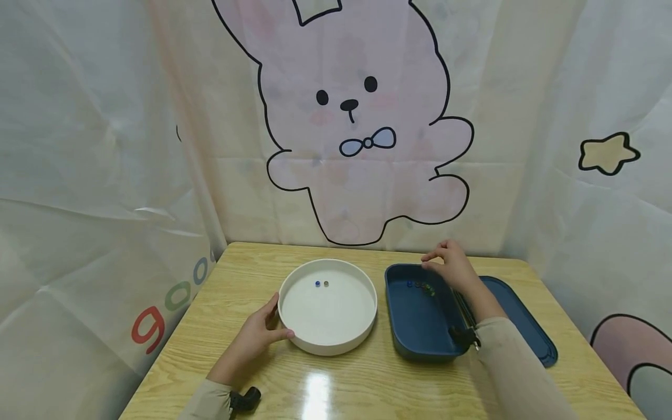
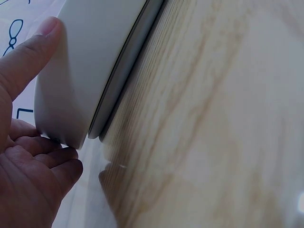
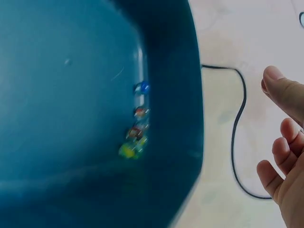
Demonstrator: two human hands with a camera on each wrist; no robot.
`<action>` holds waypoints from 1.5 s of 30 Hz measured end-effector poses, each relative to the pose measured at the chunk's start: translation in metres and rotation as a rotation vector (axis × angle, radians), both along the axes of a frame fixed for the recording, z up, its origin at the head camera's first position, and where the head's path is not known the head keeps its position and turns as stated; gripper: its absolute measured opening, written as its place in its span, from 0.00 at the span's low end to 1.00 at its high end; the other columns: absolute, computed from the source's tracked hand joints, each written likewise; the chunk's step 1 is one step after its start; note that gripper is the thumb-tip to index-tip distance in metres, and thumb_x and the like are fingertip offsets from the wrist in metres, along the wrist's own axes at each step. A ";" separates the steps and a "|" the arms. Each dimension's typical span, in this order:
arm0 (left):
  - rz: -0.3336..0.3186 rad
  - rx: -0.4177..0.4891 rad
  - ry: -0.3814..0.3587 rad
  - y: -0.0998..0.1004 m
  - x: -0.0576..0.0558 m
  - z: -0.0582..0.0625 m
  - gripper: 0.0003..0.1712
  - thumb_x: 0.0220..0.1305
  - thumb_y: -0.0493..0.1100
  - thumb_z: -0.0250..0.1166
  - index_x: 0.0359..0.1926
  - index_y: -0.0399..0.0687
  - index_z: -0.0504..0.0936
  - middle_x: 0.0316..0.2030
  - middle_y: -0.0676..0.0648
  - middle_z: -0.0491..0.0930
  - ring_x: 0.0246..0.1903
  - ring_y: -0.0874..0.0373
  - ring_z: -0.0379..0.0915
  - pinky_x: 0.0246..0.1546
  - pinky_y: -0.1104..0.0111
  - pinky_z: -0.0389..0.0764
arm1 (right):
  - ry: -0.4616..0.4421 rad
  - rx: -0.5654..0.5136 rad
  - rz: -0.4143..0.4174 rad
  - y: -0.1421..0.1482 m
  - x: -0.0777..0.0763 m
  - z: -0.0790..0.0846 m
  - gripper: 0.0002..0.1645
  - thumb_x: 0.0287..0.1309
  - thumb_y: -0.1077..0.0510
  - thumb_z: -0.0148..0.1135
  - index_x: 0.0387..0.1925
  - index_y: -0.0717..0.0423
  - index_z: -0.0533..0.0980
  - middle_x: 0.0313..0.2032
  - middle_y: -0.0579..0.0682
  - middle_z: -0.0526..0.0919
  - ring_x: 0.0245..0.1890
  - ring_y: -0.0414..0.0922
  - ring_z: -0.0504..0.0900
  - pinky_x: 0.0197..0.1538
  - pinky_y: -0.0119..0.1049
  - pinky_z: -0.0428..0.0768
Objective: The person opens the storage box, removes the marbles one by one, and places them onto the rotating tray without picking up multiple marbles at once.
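A shallow white round tray (image 1: 336, 318) stands on the table, with a blue marble (image 1: 317, 284) and a dull-coloured marble (image 1: 326, 283) inside. My left hand (image 1: 259, 326) holds the tray's left side, thumb toward the front; up close the thumb lies against the tray wall (image 2: 95, 52) and the other fingers curl at its edge. My right hand (image 1: 450, 265) hovers over the far right rim of a dark blue rectangular bin (image 1: 425, 326). Its thumb and index tips are close together; I cannot tell whether anything is between them. Several coloured marbles (image 3: 135, 133) lie along the bin's far wall.
A dark blue lid (image 1: 525, 326) lies on the wooden table (image 1: 336, 388) right of the bin, partly behind my right forearm. A curtain (image 1: 352, 192) with a cartoon animal hangs behind the table. Each wrist carries a small black camera (image 1: 245, 399).
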State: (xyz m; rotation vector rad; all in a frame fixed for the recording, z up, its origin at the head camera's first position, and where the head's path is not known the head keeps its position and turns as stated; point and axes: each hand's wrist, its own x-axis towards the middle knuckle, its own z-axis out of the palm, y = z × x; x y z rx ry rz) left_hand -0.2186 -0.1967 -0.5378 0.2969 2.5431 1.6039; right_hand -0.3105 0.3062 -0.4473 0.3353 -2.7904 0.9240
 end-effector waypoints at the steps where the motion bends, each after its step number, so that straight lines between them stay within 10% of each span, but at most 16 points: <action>1: -0.002 0.001 0.000 0.000 0.000 0.000 0.69 0.49 0.56 0.81 0.81 0.43 0.48 0.80 0.44 0.49 0.78 0.51 0.48 0.77 0.56 0.57 | 0.008 -0.003 0.012 -0.003 -0.001 0.002 0.12 0.64 0.56 0.71 0.45 0.59 0.88 0.50 0.61 0.67 0.47 0.55 0.63 0.47 0.49 0.65; 22: 0.004 0.014 0.008 -0.001 -0.004 0.000 0.69 0.48 0.55 0.82 0.81 0.42 0.49 0.80 0.44 0.50 0.78 0.51 0.48 0.77 0.56 0.57 | -0.031 -0.051 0.205 -0.110 -0.020 0.039 0.09 0.63 0.57 0.72 0.42 0.56 0.88 0.43 0.57 0.70 0.44 0.54 0.66 0.44 0.43 0.67; 45: 0.002 0.023 -0.001 0.000 -0.002 -0.002 0.69 0.48 0.54 0.82 0.81 0.42 0.49 0.80 0.44 0.50 0.78 0.49 0.48 0.76 0.55 0.57 | -0.202 0.022 0.213 -0.187 -0.040 0.004 0.02 0.59 0.53 0.76 0.34 0.45 0.88 0.48 0.48 0.73 0.52 0.53 0.74 0.53 0.45 0.78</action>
